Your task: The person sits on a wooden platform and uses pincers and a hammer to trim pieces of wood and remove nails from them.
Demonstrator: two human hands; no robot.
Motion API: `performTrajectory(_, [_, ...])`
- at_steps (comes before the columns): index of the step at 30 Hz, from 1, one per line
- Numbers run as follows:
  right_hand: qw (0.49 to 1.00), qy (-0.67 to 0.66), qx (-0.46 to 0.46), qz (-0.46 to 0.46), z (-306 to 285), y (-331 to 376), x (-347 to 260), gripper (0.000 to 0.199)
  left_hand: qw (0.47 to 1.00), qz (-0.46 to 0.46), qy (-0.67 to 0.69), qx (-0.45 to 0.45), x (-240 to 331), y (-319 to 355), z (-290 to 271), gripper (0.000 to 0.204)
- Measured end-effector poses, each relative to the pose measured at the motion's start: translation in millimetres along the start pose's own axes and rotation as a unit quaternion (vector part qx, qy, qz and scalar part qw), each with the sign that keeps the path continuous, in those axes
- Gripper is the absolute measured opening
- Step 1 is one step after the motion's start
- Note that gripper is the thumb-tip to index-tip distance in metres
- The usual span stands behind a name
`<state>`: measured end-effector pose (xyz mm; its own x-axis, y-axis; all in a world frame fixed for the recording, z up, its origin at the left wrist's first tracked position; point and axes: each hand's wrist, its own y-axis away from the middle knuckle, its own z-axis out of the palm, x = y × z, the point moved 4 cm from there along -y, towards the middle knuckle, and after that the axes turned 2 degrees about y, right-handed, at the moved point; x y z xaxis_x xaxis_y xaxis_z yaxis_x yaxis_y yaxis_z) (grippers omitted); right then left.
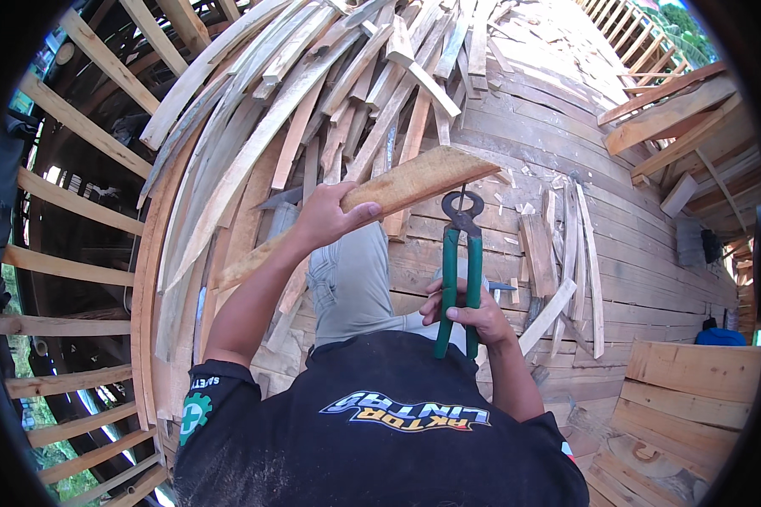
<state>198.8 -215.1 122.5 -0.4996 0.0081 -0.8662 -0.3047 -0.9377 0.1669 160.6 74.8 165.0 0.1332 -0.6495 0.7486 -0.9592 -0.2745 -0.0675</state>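
Note:
My left hand (328,216) is closed around a brown wooden plank (427,179), thumb on top. The plank is held aslant above my bent leg, its angle-cut end pointing right. A thin dark nail (462,194) sticks down from its lower edge near that end. In my right hand (482,319) are pincers (450,270) with green-covered handles, the fingers wrapped around them. Their dark round jaws point up and surround the nail's lower part. Whether the jaw tips press on the nail I cannot tell.
A large heap of wooden strips (347,93) spreads over the far left. Short offcuts (537,253) and thin slats (588,270) lie on the plank floor (651,279) to the right. Wooden bars (68,325) line the left side. A board structure (693,380) stands at the near right.

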Motion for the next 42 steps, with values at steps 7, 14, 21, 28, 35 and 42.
performTrajectory(7, [0.998, -0.041, -0.037, 0.008, 5.8, 2.5, -5.6, 0.059, 1.0, 0.01, 0.011, -0.006, -1.0, -3.8, 2.2, 0.07])
performTrajectory(14, [0.999, 0.008, 0.025, -0.032, -0.2, 14.9, 0.8, 0.06, 0.995, 0.031, 0.077, -0.046, 19.5, 1.3, 10.7, 0.064])
performTrajectory(21, [0.989, 0.091, 0.093, -0.07, -13.8, 25.5, -11.3, 0.052, 0.981, -0.044, 0.143, -0.121, 5.8, -13.0, 47.2, 0.065])
performTrajectory(28, [0.995, 0.031, 0.094, 0.026, -32.0, 36.9, 5.1, 0.05, 0.972, -0.122, 0.081, -0.182, -41.0, -11.7, 83.2, 0.066])
performTrajectory(35, [0.983, 0.077, 0.126, 0.107, -59.2, 43.9, 29.9, 0.049, 0.988, -0.062, 0.031, -0.137, -54.1, -6.6, 104.1, 0.064])
performTrajectory(42, [0.992, -0.001, 0.073, 0.104, -72.0, 47.4, 40.4, 0.054, 0.976, -0.102, 0.027, -0.191, -73.3, -10.3, 123.8, 0.071])
